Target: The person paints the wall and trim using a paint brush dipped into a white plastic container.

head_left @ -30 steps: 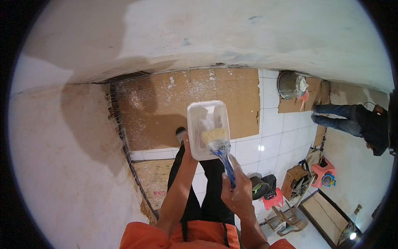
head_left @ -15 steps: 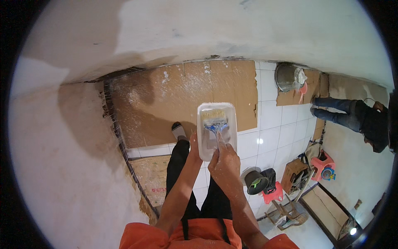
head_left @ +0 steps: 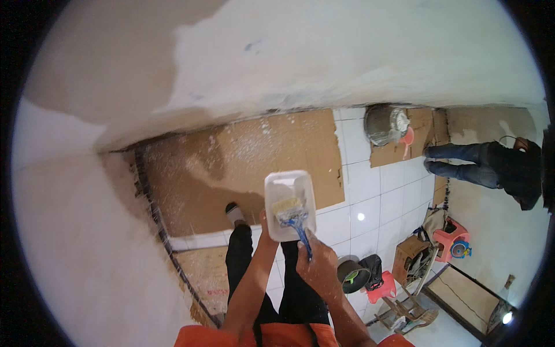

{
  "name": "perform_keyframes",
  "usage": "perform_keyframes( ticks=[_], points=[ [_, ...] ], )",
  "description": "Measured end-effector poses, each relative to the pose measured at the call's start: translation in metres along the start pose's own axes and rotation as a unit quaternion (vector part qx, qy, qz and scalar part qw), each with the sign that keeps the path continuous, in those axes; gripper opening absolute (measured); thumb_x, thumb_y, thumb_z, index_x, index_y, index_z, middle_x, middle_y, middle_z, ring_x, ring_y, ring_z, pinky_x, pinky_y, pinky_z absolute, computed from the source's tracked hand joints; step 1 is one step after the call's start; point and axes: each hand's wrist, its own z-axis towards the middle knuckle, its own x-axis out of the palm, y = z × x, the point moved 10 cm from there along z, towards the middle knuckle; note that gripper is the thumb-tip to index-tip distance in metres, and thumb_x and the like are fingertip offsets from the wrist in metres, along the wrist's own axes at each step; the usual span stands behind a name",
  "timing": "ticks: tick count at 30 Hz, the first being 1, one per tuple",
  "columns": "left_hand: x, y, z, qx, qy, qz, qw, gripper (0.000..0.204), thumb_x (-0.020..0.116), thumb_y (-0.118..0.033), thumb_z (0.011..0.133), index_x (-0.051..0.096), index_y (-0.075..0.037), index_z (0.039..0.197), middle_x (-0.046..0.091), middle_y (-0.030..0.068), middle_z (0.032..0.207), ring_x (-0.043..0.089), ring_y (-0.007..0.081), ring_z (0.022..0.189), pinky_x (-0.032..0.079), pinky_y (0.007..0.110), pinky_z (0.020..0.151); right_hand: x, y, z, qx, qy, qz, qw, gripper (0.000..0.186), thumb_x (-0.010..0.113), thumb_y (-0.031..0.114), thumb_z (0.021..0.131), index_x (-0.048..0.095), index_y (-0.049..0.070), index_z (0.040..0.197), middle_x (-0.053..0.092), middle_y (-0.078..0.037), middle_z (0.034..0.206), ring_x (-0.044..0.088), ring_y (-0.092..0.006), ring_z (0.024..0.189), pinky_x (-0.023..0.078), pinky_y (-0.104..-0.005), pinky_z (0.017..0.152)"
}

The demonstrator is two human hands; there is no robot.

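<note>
My left hand [head_left: 266,226] grips a white rectangular tray [head_left: 310,199] by its left side, most of its fingers hidden beneath it. Over the tray's near half lies a wide paintbrush [head_left: 296,222] with pale bristles and a blue handle. My right hand [head_left: 317,260] is closed round the handle, just off the tray's near right corner. The bristles are inside the tray, pointing to its far left; whether they touch the bottom I cannot tell. The tray's inside looks white and wet toward the far end.
Paint-spattered cardboard [head_left: 248,168] covers tiles beneath the wall ahead [head_left: 324,58]. At far right a person [head_left: 491,165] stands near a bucket [head_left: 377,124] and a pink dipper [head_left: 407,136]. A dark pot [head_left: 352,274], a cardboard box [head_left: 407,260], pink stools [head_left: 451,240] and a wooden chair [head_left: 407,312] stand at right.
The brush has moved back toward me, from the tray's far half to its near half. My right hand has shifted nearer and lower. The view has tilted up toward the wall.
</note>
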Motion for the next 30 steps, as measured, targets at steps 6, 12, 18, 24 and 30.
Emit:
perform_keyframes(
  ticks=[6, 12, 18, 24, 30],
  points=[
    [0.041, 0.024, 0.019, -0.047, 0.122, -0.069, 0.989, 0.090, 0.060, -0.065, 0.077, 0.042, -0.005, 0.141, 0.053, 0.0189, 0.135, 0.055, 0.0401, 0.119, 0.045, 0.059, 0.100, -0.025, -0.044, 0.006, -0.001, -0.029, 0.038, 0.999, 0.027, 0.062, 0.010, 0.086, 0.065, -0.006, 0.107, 0.066, -0.023, 0.077, 0.067, -0.0372, 0.066, 0.053, -0.0381, 0.059],
    [-0.002, 0.040, 0.050, -0.011, 0.072, -0.016, 0.997, 0.085, 0.058, -0.070, 0.077, 0.046, -0.012, 0.138, 0.057, 0.0146, 0.130, 0.057, 0.0375, 0.117, 0.045, 0.059, 0.100, -0.043, -0.063, 0.012, -0.023, -0.070, 0.065, 0.995, 0.023, 0.062, 0.013, 0.087, 0.066, -0.005, 0.100, 0.066, -0.023, 0.074, 0.067, -0.0369, 0.065, 0.052, -0.0376, 0.057],
    [-0.039, 0.049, 0.069, -0.026, 0.046, -0.045, 0.998, 0.073, 0.053, -0.068, 0.082, 0.054, -0.013, 0.130, 0.061, 0.0117, 0.123, 0.059, 0.0347, 0.113, 0.047, 0.056, 0.098, -0.060, -0.077, 0.016, -0.028, -0.082, 0.087, 0.992, 0.019, 0.062, 0.016, 0.088, 0.066, -0.002, 0.094, 0.063, -0.018, 0.068, 0.065, -0.0344, 0.058, 0.050, -0.0373, 0.054],
    [-0.073, 0.047, 0.092, -0.005, -0.024, -0.010, 1.000, 0.062, 0.047, -0.062, 0.089, 0.058, -0.011, 0.122, 0.065, 0.0118, 0.109, 0.064, 0.0298, 0.098, 0.052, 0.054, 0.085, -0.064, -0.088, 0.027, -0.005, -0.045, 0.076, 0.996, 0.018, 0.058, 0.016, 0.092, 0.066, 0.000, 0.093, 0.059, -0.015, 0.062, 0.060, -0.0273, 0.051, 0.046, -0.0361, 0.050],
    [0.025, 0.044, 0.093, -0.005, 0.035, -0.012, 0.999, 0.056, 0.048, -0.054, 0.092, 0.056, -0.011, 0.126, 0.063, 0.0129, 0.118, 0.062, 0.0315, 0.104, 0.053, 0.052, 0.088, -0.061, -0.124, 0.036, 0.073, 0.013, 0.344, 0.936, 0.025, 0.054, 0.025, 0.099, 0.062, 0.001, 0.096, 0.048, 0.002, 0.066, 0.039, -0.0058, 0.059, 0.035, -0.0244, 0.052]
  ],
)
